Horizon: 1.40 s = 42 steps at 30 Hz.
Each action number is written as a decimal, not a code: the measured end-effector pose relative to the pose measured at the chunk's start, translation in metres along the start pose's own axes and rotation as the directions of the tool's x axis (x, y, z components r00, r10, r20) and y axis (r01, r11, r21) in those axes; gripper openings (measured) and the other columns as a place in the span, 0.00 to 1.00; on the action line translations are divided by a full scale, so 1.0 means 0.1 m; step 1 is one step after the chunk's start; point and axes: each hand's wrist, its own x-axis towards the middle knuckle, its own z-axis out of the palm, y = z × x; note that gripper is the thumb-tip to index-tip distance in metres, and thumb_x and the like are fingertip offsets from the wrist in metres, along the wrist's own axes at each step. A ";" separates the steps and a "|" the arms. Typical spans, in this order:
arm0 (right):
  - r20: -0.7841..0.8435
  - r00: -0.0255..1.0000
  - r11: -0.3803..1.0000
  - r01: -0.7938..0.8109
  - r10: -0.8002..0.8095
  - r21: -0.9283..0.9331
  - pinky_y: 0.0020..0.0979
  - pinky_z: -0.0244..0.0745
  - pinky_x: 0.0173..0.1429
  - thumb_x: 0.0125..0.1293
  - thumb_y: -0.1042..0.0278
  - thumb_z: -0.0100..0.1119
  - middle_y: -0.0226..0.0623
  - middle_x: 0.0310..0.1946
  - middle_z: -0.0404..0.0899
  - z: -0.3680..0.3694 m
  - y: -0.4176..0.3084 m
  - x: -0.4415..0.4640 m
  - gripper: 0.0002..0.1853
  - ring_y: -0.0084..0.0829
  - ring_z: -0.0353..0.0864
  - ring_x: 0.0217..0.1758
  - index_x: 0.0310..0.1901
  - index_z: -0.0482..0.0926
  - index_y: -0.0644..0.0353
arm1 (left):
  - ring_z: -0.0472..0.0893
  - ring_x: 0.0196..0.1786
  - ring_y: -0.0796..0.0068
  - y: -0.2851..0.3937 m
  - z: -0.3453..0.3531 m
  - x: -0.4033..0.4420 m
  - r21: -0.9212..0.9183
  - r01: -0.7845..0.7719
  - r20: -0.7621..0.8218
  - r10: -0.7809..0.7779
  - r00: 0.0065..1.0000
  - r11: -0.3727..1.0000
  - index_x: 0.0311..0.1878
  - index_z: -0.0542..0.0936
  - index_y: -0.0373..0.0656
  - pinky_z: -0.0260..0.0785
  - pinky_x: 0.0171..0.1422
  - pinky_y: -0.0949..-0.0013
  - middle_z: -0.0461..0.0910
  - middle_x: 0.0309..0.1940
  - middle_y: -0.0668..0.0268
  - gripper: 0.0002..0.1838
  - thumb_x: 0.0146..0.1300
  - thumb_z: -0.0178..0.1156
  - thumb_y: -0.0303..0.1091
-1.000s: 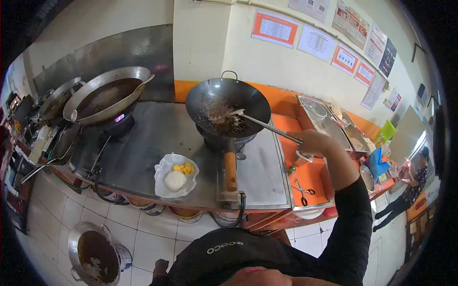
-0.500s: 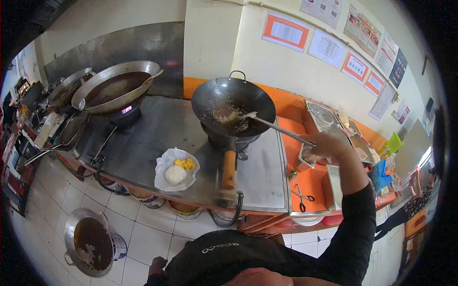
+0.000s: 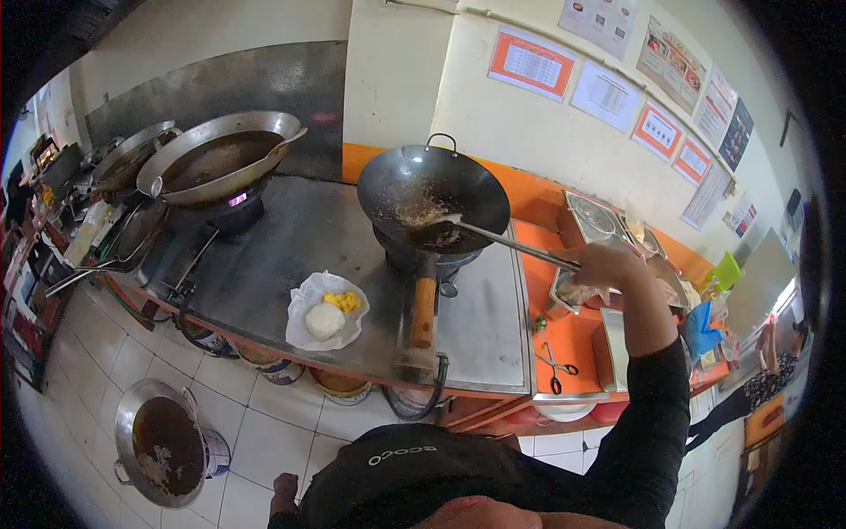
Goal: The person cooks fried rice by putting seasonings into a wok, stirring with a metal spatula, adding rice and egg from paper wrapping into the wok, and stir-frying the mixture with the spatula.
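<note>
My right hand (image 3: 606,267) is closed round the handle end of a long metal ladle (image 3: 520,248). The ladle's head rests inside a dark wok (image 3: 480,189), against browned, crumbly food (image 3: 419,212). The wok stands on a burner, its wooden handle (image 3: 424,313) pointing toward me. Left of that handle, a paper-lined dish (image 3: 300,328) holds white rice (image 3: 325,322) and yellow food (image 3: 342,301). My left hand (image 3: 285,485) hangs low beside my body, its fingers curled; whether it holds anything is hidden.
A large pan of dark liquid (image 3: 286,125) sits at the back left. Another pan (image 3: 125,423) stands low by the floor. Scissors (image 3: 556,368) and metal trays (image 3: 614,348) lie on the orange counter (image 3: 577,333). Another person (image 3: 749,392) stands at the far right.
The ladle's head has shifted within the wok, first rightward, then slightly back left. My right hand has moved with its handle. The whole view has shifted a little.
</note>
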 end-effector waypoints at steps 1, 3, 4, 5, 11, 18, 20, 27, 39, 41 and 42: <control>0.008 1.000 0.999 -0.015 0.015 0.043 0.35 0.69 0.41 0.50 0.64 0.56 0.40 0.34 0.77 -0.05 0.03 0.00 0.32 0.37 0.76 0.35 0.59 0.60 0.41 | 0.77 0.38 0.61 -0.20 0.18 -0.02 0.182 -0.237 -0.007 0.242 0.970 0.954 0.28 0.79 0.46 0.69 0.45 0.61 0.78 0.31 0.58 0.16 0.58 0.44 0.42; 0.024 0.999 0.992 -0.039 0.036 0.122 0.34 0.69 0.40 0.50 0.65 0.55 0.41 0.34 0.76 -0.18 0.15 -0.02 0.31 0.36 0.76 0.35 0.59 0.61 0.41 | 0.77 0.38 0.61 -0.35 0.27 -0.17 0.200 -0.295 -0.014 0.304 0.953 0.934 0.29 0.79 0.45 0.69 0.45 0.61 0.78 0.31 0.59 0.16 0.59 0.44 0.43; 0.035 0.998 0.986 -0.052 0.047 0.161 0.33 0.69 0.40 0.50 0.65 0.55 0.41 0.34 0.76 -0.20 0.18 -0.03 0.31 0.35 0.75 0.35 0.59 0.61 0.41 | 0.77 0.38 0.61 -0.29 0.18 -0.28 0.104 -0.213 -0.001 0.214 0.977 0.972 0.29 0.79 0.45 0.69 0.45 0.61 0.78 0.31 0.59 0.16 0.59 0.44 0.43; 0.006 1.000 0.985 -0.010 0.010 0.170 0.33 0.68 0.40 0.50 0.65 0.56 0.41 0.35 0.76 -0.19 0.20 0.02 0.30 0.34 0.75 0.35 0.58 0.62 0.42 | 0.77 0.38 0.61 -0.26 0.10 -0.33 0.084 -0.193 0.001 0.194 0.981 0.978 0.29 0.79 0.45 0.69 0.45 0.61 0.78 0.31 0.59 0.16 0.59 0.44 0.42; -0.091 0.978 0.966 0.202 -0.190 0.161 0.32 0.68 0.43 0.50 0.65 0.56 0.41 0.37 0.75 0.06 0.07 0.36 0.30 0.34 0.74 0.36 0.58 0.62 0.42 | 0.77 0.39 0.61 -0.11 -0.21 -0.28 0.078 -0.181 -0.011 0.183 0.983 0.980 0.30 0.79 0.44 0.69 0.44 0.61 0.78 0.32 0.58 0.16 0.59 0.44 0.42; -0.065 0.996 0.996 0.059 -0.055 0.060 0.38 0.67 0.46 0.49 0.66 0.55 0.43 0.38 0.76 0.07 0.30 0.18 0.31 0.42 0.74 0.42 0.58 0.61 0.39 | 0.77 0.39 0.61 0.06 -0.38 -0.15 0.078 -0.195 -0.017 0.197 0.980 0.978 0.30 0.79 0.44 0.69 0.44 0.61 0.78 0.32 0.58 0.16 0.59 0.44 0.41; -0.042 0.998 0.987 0.052 -0.046 0.153 0.38 0.67 0.46 0.49 0.66 0.55 0.43 0.39 0.76 0.13 0.22 0.24 0.32 0.42 0.74 0.43 0.59 0.60 0.39 | 0.77 0.39 0.61 0.09 -0.37 -0.19 0.066 -0.197 -0.012 0.198 0.980 0.978 0.30 0.79 0.44 0.69 0.44 0.60 0.78 0.32 0.58 0.16 0.59 0.44 0.41; -0.071 0.985 0.987 0.161 -0.160 0.011 0.39 0.67 0.48 0.49 0.66 0.54 0.45 0.41 0.75 0.03 0.05 0.36 0.34 0.44 0.74 0.44 0.60 0.56 0.40 | 0.77 0.39 0.60 0.08 -0.46 -0.25 0.076 -0.199 -0.021 0.201 0.979 0.977 0.30 0.78 0.43 0.70 0.44 0.60 0.78 0.32 0.58 0.15 0.59 0.44 0.41; -0.054 0.985 0.983 0.165 -0.161 0.085 0.38 0.70 0.38 0.50 0.66 0.54 0.48 0.30 0.75 -0.09 0.30 0.09 0.31 0.43 0.75 0.34 0.59 0.59 0.37 | 0.77 0.40 0.60 0.10 -0.53 -0.11 0.142 -0.231 -0.059 0.241 0.969 0.963 0.30 0.78 0.42 0.70 0.43 0.60 0.78 0.33 0.58 0.15 0.58 0.44 0.40; 0.032 0.999 0.985 0.017 -0.023 0.173 0.36 0.70 0.36 0.50 0.67 0.54 0.46 0.28 0.76 -0.22 0.25 -0.24 0.31 0.41 0.75 0.34 0.58 0.61 0.36 | 0.77 0.40 0.60 0.12 -0.53 -0.06 0.175 -0.245 -0.071 0.260 0.963 0.954 0.30 0.78 0.42 0.70 0.43 0.59 0.78 0.33 0.58 0.15 0.58 0.45 0.39; -0.010 1.000 0.997 0.018 -0.017 0.069 0.36 0.70 0.37 0.50 0.67 0.55 0.45 0.28 0.76 -0.18 0.22 -0.21 0.31 0.40 0.76 0.34 0.57 0.61 0.35 | 0.77 0.40 0.60 0.14 -0.52 -0.13 0.123 -0.207 -0.019 0.211 0.977 0.971 0.30 0.78 0.42 0.70 0.43 0.59 0.78 0.33 0.58 0.14 0.56 0.46 0.40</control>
